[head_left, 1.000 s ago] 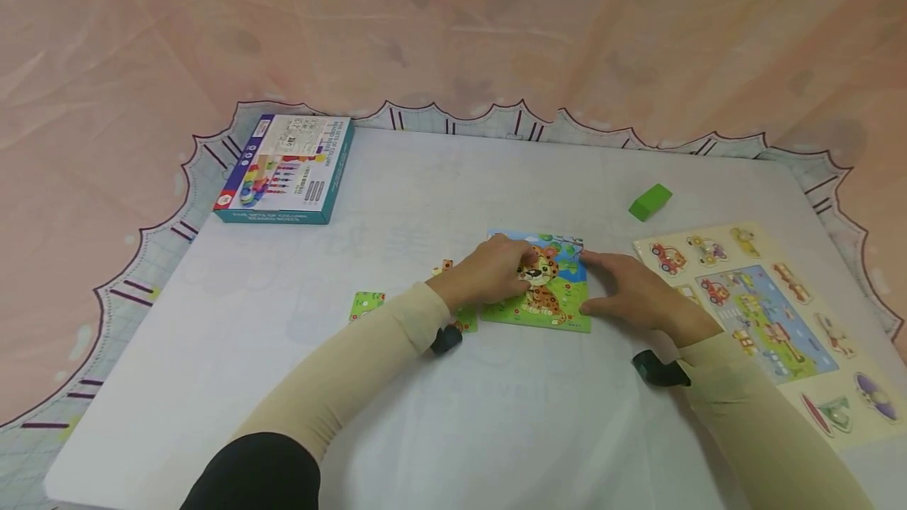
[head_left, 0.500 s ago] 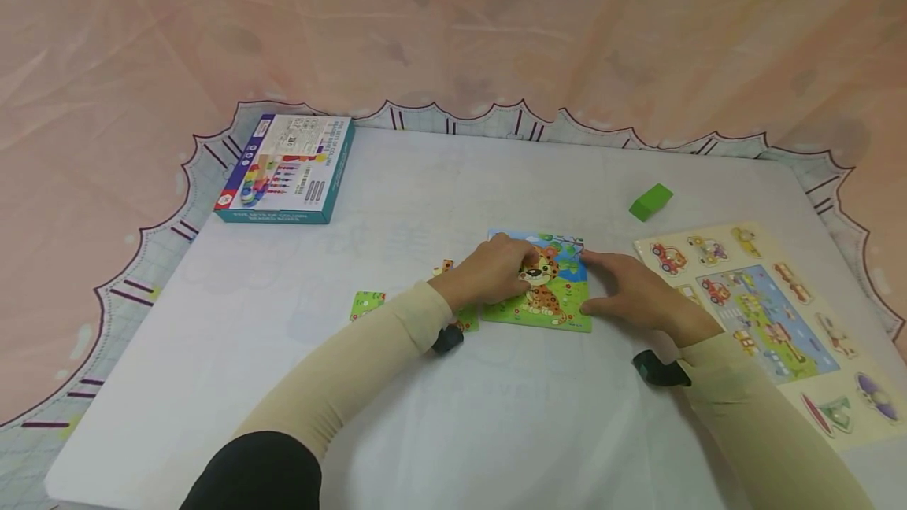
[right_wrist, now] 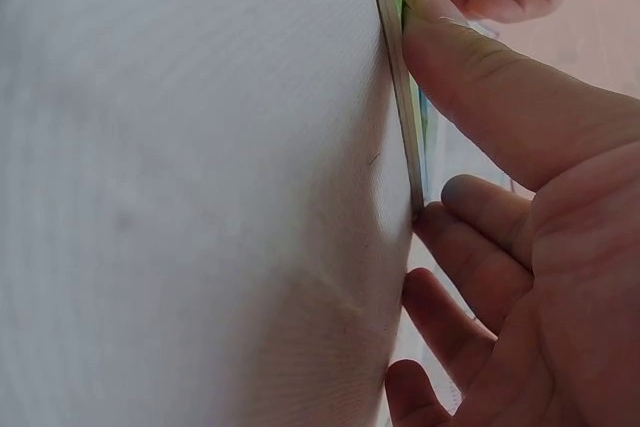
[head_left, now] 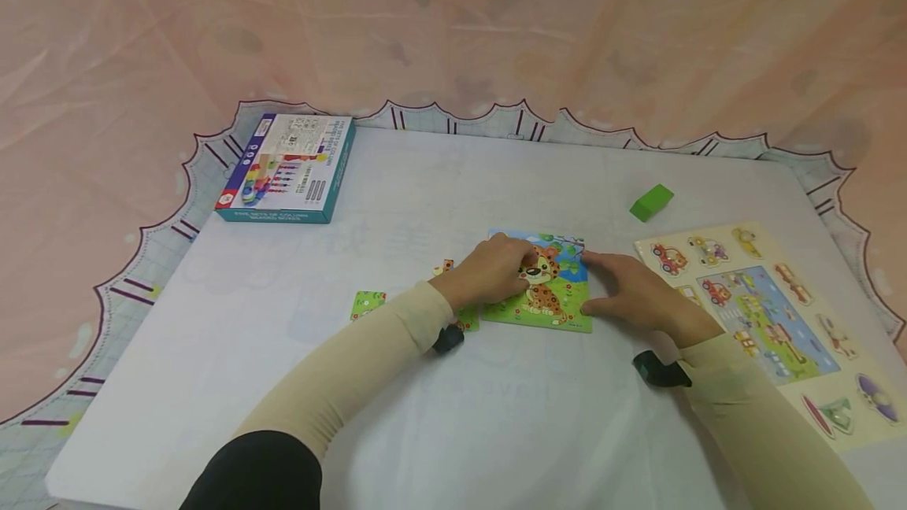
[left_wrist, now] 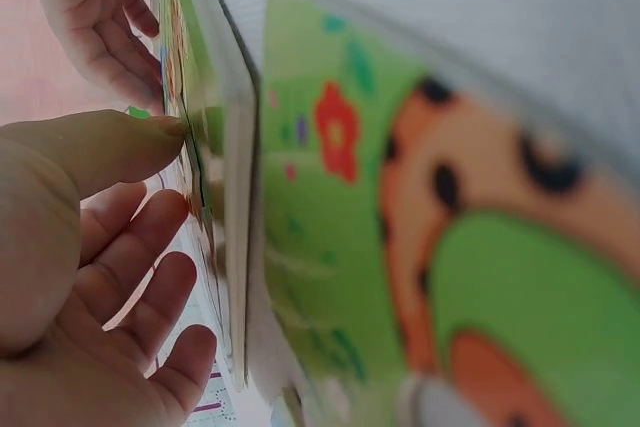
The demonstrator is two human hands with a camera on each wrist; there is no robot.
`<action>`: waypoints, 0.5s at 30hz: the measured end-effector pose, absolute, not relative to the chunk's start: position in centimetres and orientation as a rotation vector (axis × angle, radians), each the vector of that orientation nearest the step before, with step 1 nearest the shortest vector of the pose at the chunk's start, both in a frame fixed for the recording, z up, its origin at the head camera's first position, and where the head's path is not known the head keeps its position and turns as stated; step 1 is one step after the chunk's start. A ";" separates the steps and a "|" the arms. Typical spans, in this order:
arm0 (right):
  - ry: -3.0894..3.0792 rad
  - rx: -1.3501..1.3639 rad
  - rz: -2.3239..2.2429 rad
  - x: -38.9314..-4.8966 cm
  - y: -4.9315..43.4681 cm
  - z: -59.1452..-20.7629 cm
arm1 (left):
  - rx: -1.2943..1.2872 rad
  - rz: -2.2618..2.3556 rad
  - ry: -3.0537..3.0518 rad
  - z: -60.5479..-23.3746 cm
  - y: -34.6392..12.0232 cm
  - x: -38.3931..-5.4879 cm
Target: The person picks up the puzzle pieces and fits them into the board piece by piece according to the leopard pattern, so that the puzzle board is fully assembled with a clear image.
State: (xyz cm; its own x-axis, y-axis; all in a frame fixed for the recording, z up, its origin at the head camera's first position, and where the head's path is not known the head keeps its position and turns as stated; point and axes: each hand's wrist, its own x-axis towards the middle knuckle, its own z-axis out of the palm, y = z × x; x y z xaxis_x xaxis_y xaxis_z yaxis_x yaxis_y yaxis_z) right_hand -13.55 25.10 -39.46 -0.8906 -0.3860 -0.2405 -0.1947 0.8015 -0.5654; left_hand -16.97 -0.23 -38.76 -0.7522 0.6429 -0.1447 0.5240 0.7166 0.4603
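A leopard jigsaw puzzle board (head_left: 549, 305), green and blue, lies flat in mid-table in the head view. From its left my left hand (head_left: 489, 270) reaches over it, the thumb touching the picture surface and the other fingers loosely bent. My right hand (head_left: 631, 293) rests against the board's right edge, thumb and forefinger spread along it. Left of the board lie loose puzzle pieces, one green piece (head_left: 367, 303) and others partly covered by my left arm. A green piece with a spotted orange shape (left_wrist: 330, 157) fills much of the left wrist view.
A boxed set (head_left: 286, 168) with a teal side sits at the back left. Behind my right hand stands a green block (head_left: 651, 202). A cream picture board (head_left: 768, 329) with printed figures lies at the right, partly beneath my right forearm.
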 end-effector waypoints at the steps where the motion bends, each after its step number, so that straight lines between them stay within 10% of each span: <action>1: 2.644 -0.437 -0.775 -13.5 25.1 -39.5 | 0.916 0.574 2.628 -38.8 -0.2 -17.0; 15: 2.647 -0.454 -0.782 -13.6 25.2 -39.5 | 0.885 0.550 2.652 -38.5 0.0 -16.7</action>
State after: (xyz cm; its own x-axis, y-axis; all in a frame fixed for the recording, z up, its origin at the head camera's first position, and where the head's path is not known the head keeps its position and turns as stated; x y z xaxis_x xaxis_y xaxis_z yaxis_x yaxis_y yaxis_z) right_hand -13.61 25.15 -39.54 -0.8901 -0.3924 -0.2316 -0.2034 0.7971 -0.5686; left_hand -16.73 -0.04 -38.50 -0.7688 0.6214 -0.1508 0.5104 0.7384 0.4408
